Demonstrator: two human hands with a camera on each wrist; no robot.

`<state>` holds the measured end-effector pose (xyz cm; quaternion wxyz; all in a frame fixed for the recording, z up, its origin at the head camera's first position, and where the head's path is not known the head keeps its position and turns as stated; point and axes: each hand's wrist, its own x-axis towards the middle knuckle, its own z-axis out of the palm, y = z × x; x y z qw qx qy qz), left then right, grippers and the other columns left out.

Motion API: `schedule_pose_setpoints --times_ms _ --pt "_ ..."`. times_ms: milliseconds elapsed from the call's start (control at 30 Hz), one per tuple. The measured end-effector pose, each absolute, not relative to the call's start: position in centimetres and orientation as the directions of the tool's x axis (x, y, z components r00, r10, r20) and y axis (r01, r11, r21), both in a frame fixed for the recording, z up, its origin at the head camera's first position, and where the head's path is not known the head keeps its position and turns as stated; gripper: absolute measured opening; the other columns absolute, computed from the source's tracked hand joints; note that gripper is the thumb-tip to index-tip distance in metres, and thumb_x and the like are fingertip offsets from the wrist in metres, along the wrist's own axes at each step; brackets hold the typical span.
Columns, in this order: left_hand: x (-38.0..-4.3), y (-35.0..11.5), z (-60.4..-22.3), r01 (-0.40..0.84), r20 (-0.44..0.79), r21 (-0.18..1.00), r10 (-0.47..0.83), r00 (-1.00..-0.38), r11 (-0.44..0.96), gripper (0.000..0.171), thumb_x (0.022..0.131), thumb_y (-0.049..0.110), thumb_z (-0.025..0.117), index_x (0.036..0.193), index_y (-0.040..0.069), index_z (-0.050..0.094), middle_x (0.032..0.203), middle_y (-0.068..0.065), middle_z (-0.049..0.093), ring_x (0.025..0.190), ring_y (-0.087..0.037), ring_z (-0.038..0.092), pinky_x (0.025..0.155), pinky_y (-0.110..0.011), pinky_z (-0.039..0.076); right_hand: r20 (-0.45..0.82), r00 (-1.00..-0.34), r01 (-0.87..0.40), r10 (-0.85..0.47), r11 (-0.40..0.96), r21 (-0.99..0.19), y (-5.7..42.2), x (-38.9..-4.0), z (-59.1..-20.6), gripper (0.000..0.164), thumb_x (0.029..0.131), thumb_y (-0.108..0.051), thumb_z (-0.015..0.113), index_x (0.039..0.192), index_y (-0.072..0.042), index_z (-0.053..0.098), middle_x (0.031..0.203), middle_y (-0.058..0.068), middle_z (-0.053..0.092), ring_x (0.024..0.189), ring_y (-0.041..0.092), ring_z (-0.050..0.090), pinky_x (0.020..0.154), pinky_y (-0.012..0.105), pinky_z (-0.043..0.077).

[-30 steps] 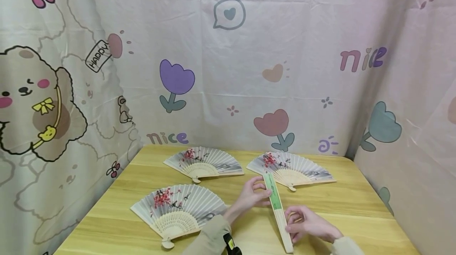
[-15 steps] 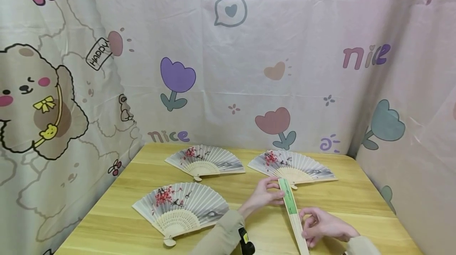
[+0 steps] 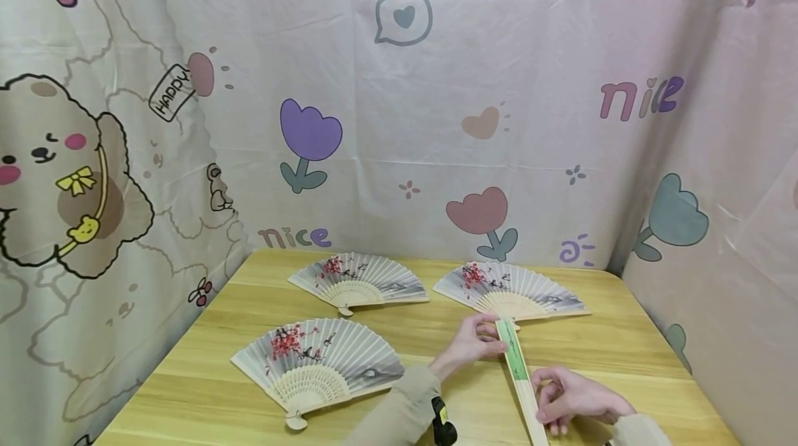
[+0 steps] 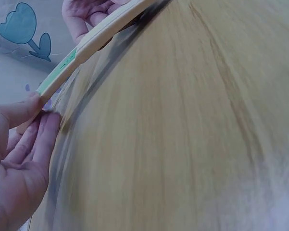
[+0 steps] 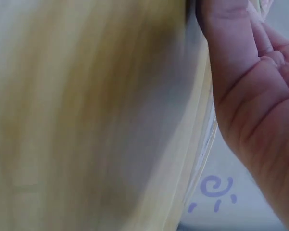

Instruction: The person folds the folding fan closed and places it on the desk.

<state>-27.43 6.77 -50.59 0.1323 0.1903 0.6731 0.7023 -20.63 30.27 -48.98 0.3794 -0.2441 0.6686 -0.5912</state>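
A folded hand fan [image 3: 522,390] with a green paper band near its far end is held slightly above the table, slanting toward the front. My left hand [image 3: 472,343] pinches its far, banded end between thumb and fingers, as the left wrist view also shows with the left hand [image 4: 21,159] at the fan [image 4: 86,48]. The right hand [image 3: 572,396] grips the nearer part from the right side. In the right wrist view the right hand [image 5: 255,86] fills the right edge, and the fan itself can hardly be made out.
Three spread fans with red blossom prints lie on the wooden table [image 3: 206,370]: one at front left [image 3: 318,370], one at back left [image 3: 361,283], one at back right [image 3: 511,290]. The held fan's tip overlaps the back-right one in view. Printed curtains [image 3: 399,100] enclose the table.
Both hands have carried the folded fan to the right and slightly nearer, still gripping it at the same places. The three spread fans stay where they were.
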Motion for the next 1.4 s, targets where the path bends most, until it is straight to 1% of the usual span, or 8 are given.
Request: schedule_pose_setpoints --times_ms 67,133,233,333,467,767,1167,1400 --pt "-27.4 7.0 -50.5 0.146 0.118 0.989 0.437 -0.892 0.032 0.048 0.081 -0.010 0.075 0.126 -0.006 0.060 0.103 -0.025 0.072 0.082 -0.014 0.070 0.078 -0.019 0.064 -0.217 -0.592 0.103 -0.776 0.194 -0.976 30.4 -20.6 -49.0 0.039 0.091 0.004 0.064 0.108 0.024 0.036 0.079 -0.006 0.071 0.064 0.001 0.066 0.054 0.008 0.055" --pt "-27.3 7.1 -50.4 0.203 0.134 0.972 0.429 -0.893 0.118 0.045 0.080 -0.005 0.079 0.122 -0.004 0.064 0.103 -0.022 0.074 0.088 -0.017 0.070 0.080 -0.017 0.061 -0.229 -0.593 0.097 -0.772 0.213 -0.972 30.5 -20.6 -49.0 0.041 0.090 0.004 0.066 0.107 0.026 0.036 0.076 -0.007 0.070 0.061 -0.001 0.065 0.052 0.007 0.053" --pt "-27.1 7.2 -50.2 0.257 0.138 0.933 0.408 -0.902 0.251 0.044 0.077 0.004 0.084 0.119 0.002 0.069 0.102 -0.013 0.075 0.092 -0.016 0.068 0.084 -0.016 0.055 -0.262 -0.595 0.127 -0.760 0.232 -0.964 30.6 -20.7 -48.9 0.029 0.090 0.003 0.068 0.101 0.018 0.046 0.075 -0.007 0.069 0.059 -0.001 0.064 0.051 0.008 0.053" --pt "-27.0 7.2 -50.2 0.313 0.161 0.869 0.381 -0.911 0.382 0.043 0.074 0.014 0.089 0.114 0.009 0.072 0.101 -0.005 0.076 0.093 -0.014 0.065 0.088 -0.018 0.044 -0.294 -0.602 0.161 -0.743 0.247 -0.955 30.8 -20.6 -48.8 0.022 0.089 -0.001 0.070 0.104 0.004 0.054 0.073 -0.007 0.068 0.057 -0.001 0.063 0.050 0.009 0.054" --pt "-26.9 7.1 -50.4 0.360 0.178 0.788 0.374 -0.910 0.500 0.050 0.070 0.024 0.092 0.115 0.015 0.073 0.102 0.000 0.075 0.097 -0.012 0.058 0.084 -0.020 0.031 -0.307 -0.620 0.158 -0.722 0.269 -0.950 30.8 -20.5 -48.8 0.025 0.088 -0.004 0.073 0.105 0.004 0.056 0.070 -0.006 0.066 0.053 -0.001 0.062 0.048 0.009 0.053" --pt "-26.9 7.0 -50.5 0.361 0.142 0.725 0.386 -0.912 0.587 0.065 0.069 0.034 0.093 0.127 0.018 0.068 0.113 0.001 0.069 0.107 -0.013 0.046 0.087 -0.024 0.029 -0.307 -0.656 0.115 -0.689 0.311 -0.943 30.6 -20.5 -48.8 0.026 0.086 -0.005 0.074 0.102 0.005 0.056 0.065 -0.006 0.062 0.049 -0.002 0.058 0.043 0.008 0.048" --pt "-26.6 7.1 -50.8 0.408 0.192 0.635 0.378 -0.906 0.655 0.062 0.069 0.039 0.092 0.123 0.019 0.069 0.119 0.003 0.068 0.114 -0.019 0.047 0.084 -0.025 0.030 -0.305 -0.692 0.098 -0.654 0.333 -0.938 30.2 -20.1 -48.8 0.028 0.084 -0.007 0.078 0.099 0.006 0.058 0.063 -0.005 0.063 0.047 -0.002 0.058 0.041 0.009 0.049" --pt "-26.4 7.3 -50.8 0.407 0.199 0.629 0.369 -0.908 0.662 0.062 0.071 0.042 0.090 0.124 0.018 0.068 0.121 0.003 0.067 0.117 -0.019 0.048 0.085 -0.024 0.031 -0.316 -0.699 0.109 -0.642 0.341 -0.934 30.2 -20.1 -48.8 0.027 0.084 -0.007 0.077 0.098 0.004 0.057 0.062 -0.005 0.062 0.046 -0.001 0.059 0.041 0.009 0.049"
